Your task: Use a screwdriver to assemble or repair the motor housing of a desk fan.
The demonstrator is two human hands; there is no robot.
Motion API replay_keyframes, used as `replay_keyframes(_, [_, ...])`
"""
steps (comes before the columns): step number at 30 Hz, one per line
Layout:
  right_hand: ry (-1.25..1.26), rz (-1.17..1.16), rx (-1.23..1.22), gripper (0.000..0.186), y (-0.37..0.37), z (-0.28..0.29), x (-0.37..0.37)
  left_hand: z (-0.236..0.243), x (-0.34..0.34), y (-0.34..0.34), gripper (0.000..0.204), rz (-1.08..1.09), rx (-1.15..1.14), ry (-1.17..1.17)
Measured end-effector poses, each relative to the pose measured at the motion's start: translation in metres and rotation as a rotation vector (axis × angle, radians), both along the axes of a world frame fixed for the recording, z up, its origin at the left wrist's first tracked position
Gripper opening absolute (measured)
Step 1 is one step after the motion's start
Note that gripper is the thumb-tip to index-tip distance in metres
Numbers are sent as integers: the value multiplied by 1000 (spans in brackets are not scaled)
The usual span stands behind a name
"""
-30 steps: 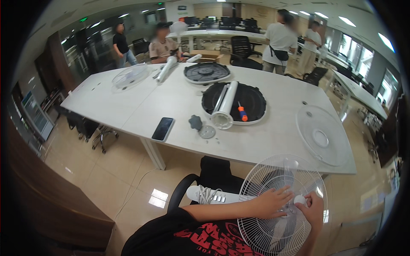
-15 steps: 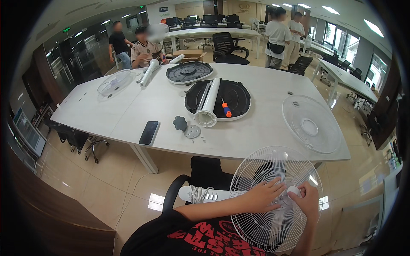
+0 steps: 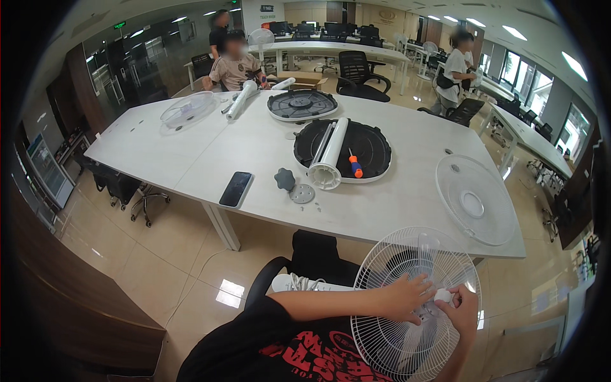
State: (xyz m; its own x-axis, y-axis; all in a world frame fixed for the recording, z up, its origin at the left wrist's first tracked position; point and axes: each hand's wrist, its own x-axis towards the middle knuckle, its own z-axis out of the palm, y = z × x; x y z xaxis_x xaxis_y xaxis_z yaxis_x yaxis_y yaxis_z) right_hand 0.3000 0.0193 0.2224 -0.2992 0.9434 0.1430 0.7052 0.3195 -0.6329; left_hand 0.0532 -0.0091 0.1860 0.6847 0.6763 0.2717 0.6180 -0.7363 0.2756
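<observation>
A fan head with a white wire rear guard (image 3: 382, 337) and clear blades (image 3: 428, 245) leans at my lap, below the table's near edge. My left hand (image 3: 407, 298) rests on the blades near the hub, fingers spread. A round white knob (image 3: 443, 295) sits at the hub's centre. My right hand (image 3: 461, 308) grips that knob between thumb and fingers. To the left, the fan's white body (image 3: 283, 282) carries a bundled grey cord (image 3: 305, 282), and my left forearm partly covers it.
On the white table (image 3: 191, 146) lie a front guard (image 3: 474, 202), black-and-white round bases (image 3: 302, 104), a white tube (image 3: 331, 156), an orange-and-blue screwdriver (image 3: 355, 165), a phone (image 3: 236, 189), a grey star knob (image 3: 284, 178) and a disc (image 3: 301, 193). A person (image 3: 235, 67) sits across.
The whole view has shifted, so the table appears further right. My right hand's fingers have turned slightly around the knob; my left hand stays on the blades. People in the background have moved.
</observation>
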Motion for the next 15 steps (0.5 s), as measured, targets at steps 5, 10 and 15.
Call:
replay_keyframes(5, [-72,-11,18,50,4,-6,6,42,16,16,68,-5,-162,104])
replay_keyframes(10, [-24,112,-138,69,0,9,14,0,52,28,54,155,166,-180])
replay_keyframes(15, [-17,159,-341,93,9,-7,38,-4,46,29,47,79,191,-213])
